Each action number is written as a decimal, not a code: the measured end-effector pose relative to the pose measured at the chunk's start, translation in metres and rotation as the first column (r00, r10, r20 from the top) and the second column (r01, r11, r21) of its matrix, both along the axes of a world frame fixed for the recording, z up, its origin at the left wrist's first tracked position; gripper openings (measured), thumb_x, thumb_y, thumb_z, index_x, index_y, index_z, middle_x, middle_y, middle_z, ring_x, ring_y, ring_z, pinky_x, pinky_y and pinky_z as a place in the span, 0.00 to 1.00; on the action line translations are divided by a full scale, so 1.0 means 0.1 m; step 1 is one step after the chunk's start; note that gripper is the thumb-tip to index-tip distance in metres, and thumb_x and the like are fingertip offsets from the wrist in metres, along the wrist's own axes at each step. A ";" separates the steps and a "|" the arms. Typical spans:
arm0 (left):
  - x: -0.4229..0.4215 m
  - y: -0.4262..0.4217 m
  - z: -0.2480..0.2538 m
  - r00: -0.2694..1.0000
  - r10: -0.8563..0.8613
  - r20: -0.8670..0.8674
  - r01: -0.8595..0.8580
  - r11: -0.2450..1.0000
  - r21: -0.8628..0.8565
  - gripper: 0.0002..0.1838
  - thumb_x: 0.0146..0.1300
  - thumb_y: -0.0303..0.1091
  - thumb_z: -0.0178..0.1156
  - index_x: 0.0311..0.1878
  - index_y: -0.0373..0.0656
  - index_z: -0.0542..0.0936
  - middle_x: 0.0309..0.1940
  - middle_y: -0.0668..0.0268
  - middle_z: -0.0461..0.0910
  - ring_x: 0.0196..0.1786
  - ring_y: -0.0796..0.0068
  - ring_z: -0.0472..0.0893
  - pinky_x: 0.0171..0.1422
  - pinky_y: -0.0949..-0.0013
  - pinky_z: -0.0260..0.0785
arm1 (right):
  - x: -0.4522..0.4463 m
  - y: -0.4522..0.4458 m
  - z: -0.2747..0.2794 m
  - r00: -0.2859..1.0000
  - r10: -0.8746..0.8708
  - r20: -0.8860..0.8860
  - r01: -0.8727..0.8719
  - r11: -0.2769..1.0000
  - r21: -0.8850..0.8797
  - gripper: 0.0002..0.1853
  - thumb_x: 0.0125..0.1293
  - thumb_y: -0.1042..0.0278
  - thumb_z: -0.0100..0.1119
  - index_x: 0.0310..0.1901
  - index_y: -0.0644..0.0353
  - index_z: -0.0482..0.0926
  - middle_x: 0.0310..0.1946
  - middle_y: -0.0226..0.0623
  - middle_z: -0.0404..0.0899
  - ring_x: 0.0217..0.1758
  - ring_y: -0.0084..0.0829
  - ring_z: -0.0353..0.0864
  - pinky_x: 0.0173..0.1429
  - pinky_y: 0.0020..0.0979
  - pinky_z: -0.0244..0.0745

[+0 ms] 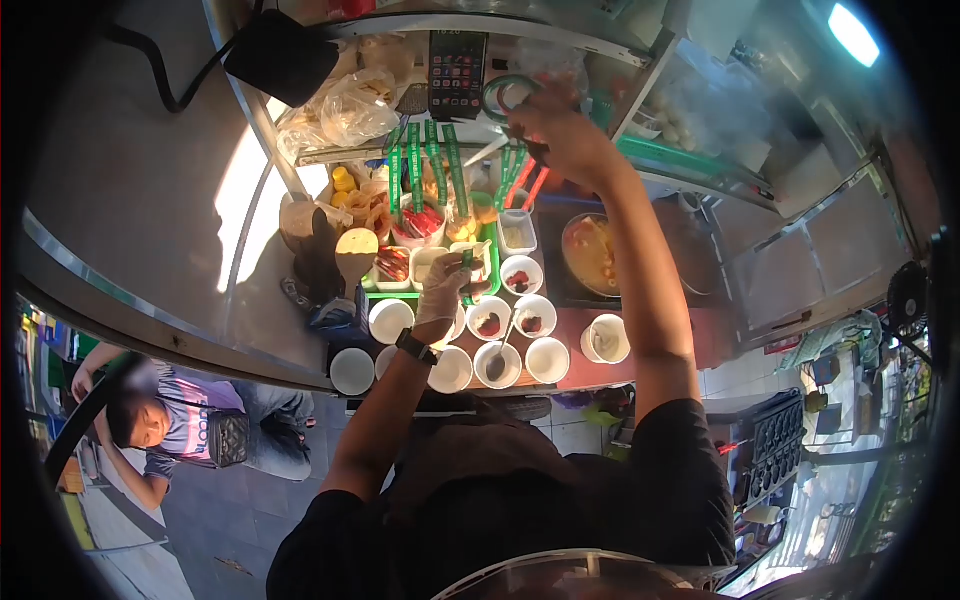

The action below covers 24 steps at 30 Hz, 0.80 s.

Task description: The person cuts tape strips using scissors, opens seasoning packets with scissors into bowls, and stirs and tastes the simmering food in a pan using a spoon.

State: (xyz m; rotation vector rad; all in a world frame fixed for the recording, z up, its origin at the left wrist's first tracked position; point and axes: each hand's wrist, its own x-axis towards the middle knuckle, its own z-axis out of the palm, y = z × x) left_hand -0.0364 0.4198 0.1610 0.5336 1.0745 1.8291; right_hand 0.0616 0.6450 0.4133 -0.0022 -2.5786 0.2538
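White cups (390, 321) stand along the near tabletop (590, 372), one partly hidden by the gloved left hand (442, 290), its fingers curled around a mostly covered green piece (467, 259). Farther right, the right hand (560, 132) stretches far, beside a green ring (488, 100); blur means I cannot tell its grip.

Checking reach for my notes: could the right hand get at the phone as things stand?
Probably yes: nothing seems to cover the phone, and it is near the right hand, though the tape roll sits between them.
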 end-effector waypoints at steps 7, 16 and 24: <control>0.35 -0.10 0.27 0.980 -0.040 -0.195 0.049 0.998 0.042 0.18 0.73 0.27 0.60 0.64 0.42 0.73 0.56 0.60 0.82 0.60 0.71 0.80 0.66 0.64 0.74 | -0.51 0.54 -0.22 0.974 -0.201 -0.107 0.227 0.823 0.520 0.12 0.73 0.64 0.55 0.53 0.37 0.81 0.57 0.33 0.76 0.49 0.52 0.90 0.54 0.54 0.83; 0.38 0.27 1.09 0.623 0.231 -0.747 0.088 0.929 0.360 0.24 0.75 0.18 0.54 0.71 0.39 0.65 0.62 0.53 0.77 0.56 0.63 0.86 0.60 0.60 0.84 | 0.78 -0.07 0.29 0.992 0.070 -0.108 -0.078 0.995 -0.067 0.18 0.62 0.81 0.66 0.53 0.53 0.79 0.51 0.41 0.74 0.49 0.52 0.83 0.50 0.45 0.79; 0.02 1.57 1.81 -0.002 0.539 -0.843 -0.208 0.824 0.527 0.26 0.66 0.23 0.62 0.67 0.42 0.72 0.55 0.47 0.83 0.51 0.47 0.86 0.55 0.51 0.77 | 2.37 -0.53 0.08 0.987 0.153 -0.039 -0.157 0.982 -0.107 0.23 0.52 0.82 0.70 0.50 0.49 0.80 0.50 0.36 0.71 0.51 0.46 0.81 0.49 0.41 0.78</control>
